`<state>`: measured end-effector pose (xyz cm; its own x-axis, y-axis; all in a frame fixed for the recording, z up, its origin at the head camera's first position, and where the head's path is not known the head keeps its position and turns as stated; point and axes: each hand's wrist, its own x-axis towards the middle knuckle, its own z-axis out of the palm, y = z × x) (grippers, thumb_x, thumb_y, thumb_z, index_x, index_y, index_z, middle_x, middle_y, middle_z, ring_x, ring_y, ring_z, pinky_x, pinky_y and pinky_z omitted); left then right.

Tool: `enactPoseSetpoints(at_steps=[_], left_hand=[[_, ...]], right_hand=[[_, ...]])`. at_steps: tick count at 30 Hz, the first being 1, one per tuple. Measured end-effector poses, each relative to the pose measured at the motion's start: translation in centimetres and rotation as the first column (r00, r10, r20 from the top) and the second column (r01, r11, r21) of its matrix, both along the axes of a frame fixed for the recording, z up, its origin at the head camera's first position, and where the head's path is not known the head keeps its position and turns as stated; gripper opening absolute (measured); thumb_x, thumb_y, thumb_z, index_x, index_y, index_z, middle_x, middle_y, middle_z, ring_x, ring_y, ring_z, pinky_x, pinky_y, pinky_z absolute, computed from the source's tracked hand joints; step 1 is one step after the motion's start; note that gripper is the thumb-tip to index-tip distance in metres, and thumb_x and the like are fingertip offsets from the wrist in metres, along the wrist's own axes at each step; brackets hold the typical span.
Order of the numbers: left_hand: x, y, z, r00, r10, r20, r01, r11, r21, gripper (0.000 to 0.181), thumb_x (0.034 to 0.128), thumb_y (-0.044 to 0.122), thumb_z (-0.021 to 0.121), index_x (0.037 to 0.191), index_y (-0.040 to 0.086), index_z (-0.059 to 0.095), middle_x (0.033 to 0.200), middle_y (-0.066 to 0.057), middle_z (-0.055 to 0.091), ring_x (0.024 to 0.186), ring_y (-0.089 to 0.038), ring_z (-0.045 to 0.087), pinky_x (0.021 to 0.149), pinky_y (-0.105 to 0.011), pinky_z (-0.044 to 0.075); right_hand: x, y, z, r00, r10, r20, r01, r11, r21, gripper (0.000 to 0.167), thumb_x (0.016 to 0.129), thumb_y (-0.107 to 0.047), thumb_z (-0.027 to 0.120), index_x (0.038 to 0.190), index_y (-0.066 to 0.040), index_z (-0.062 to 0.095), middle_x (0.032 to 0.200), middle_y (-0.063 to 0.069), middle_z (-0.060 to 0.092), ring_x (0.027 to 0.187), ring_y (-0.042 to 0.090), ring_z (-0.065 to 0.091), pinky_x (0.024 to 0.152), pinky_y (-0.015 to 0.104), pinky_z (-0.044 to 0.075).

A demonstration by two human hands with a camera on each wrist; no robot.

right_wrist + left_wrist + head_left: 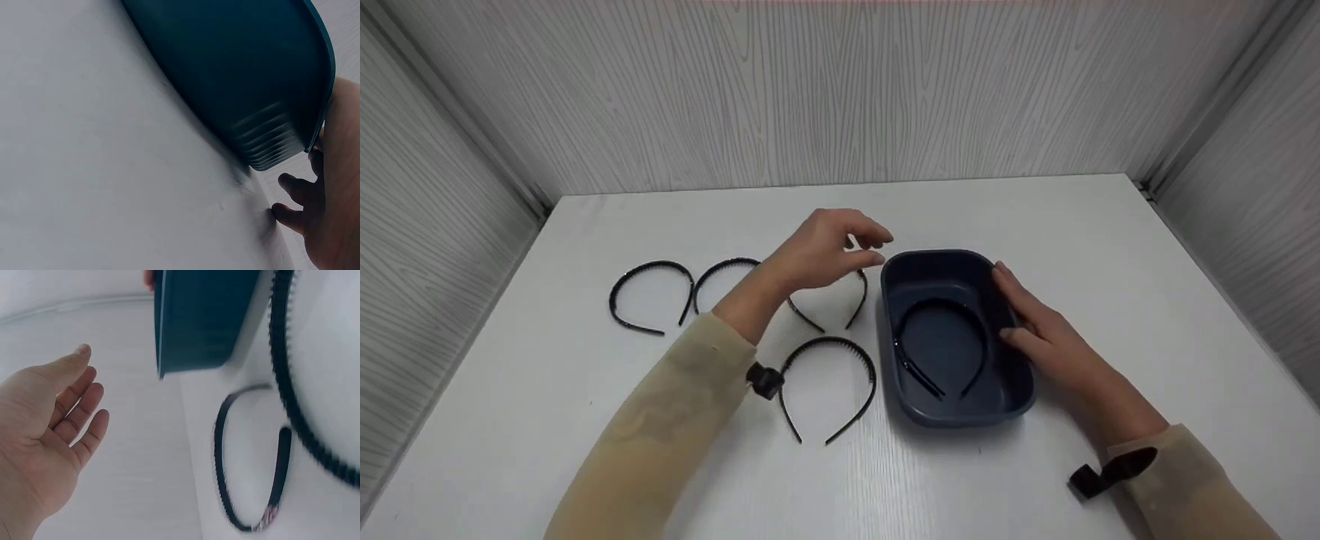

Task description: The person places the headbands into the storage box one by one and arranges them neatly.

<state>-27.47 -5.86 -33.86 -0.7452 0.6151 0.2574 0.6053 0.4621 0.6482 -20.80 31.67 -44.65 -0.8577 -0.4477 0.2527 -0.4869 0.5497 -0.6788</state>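
As left hand hovers, bin just beside

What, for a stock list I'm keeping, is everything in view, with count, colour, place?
Table: 1, white, across the foreground
Loose headbands: 4, black, on the table
Bin: 1, dark blue, right of the loose headbands
Headband in bin: at least 1, black; overlap unclear
Wall panels: 3, grey, back and sides
Corner strips: 2, grey, between panels
Wrist devices: 2, black, by the sleeves
Sleeves: 2, beige, lower left and right
Left grip: 1, bare, empty, by the bin's far left corner
Right grip: 1, bare, holding the bin's right wall
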Motion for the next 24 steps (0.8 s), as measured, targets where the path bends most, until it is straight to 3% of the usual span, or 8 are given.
enactPoseSetpoints(at_steps=[6, 14, 24], left_hand=[[0.0, -3.9, 1.0, 0.996, 0.086, -0.037, -0.084, 0.996, 0.035, 0.027, 0.1025, 0.015, 0.074, 0.128, 0.008, 0.077, 0.119, -0.005, 0.075, 0.109, -0.019, 0.067, 0.096, -0.039, 0.053], [0.0, -8.1, 1.4, 0.981, 0.192, 0.000, -0.192, 0.980, 0.061, 0.026, 0.1015, 0.014, 0.075, 0.127, 0.008, 0.077, 0.118, -0.006, 0.075, 0.109, -0.020, 0.067, 0.097, -0.038, 0.052], [-0.6, -14.1, 0.2, 0.935, 0.349, 0.064, -0.352, 0.935, 0.034, 0.029, 0.1036, 0.015, 0.072, 0.130, 0.005, 0.075, 0.129, -0.013, 0.072, 0.119, -0.029, 0.064, 0.102, -0.043, 0.050]], right_hand=[[0.2, 0.5, -0.2, 1.000, -0.013, -0.013, 0.013, 1.000, -0.002, 0.079, 0.104, -0.007, 0.057, 0.171, -0.024, 0.021, 0.177, -0.001, 0.015, 0.162, 0.021, 0.013, 0.123, 0.015, 0.013], [0.5, 1.1, -0.4, 1.000, -0.028, 0.001, 0.028, 1.000, -0.002, 0.079, 0.104, -0.007, 0.056, 0.172, -0.025, 0.020, 0.177, -0.002, 0.014, 0.162, 0.014, 0.012, 0.123, 0.015, 0.013], [0.8, 1.4, -0.3, 0.999, -0.034, 0.001, 0.034, 0.999, -0.011, 0.078, 0.105, -0.006, 0.056, 0.171, -0.027, 0.021, 0.177, -0.003, 0.015, 0.162, 0.016, 0.012, 0.122, 0.015, 0.013]])
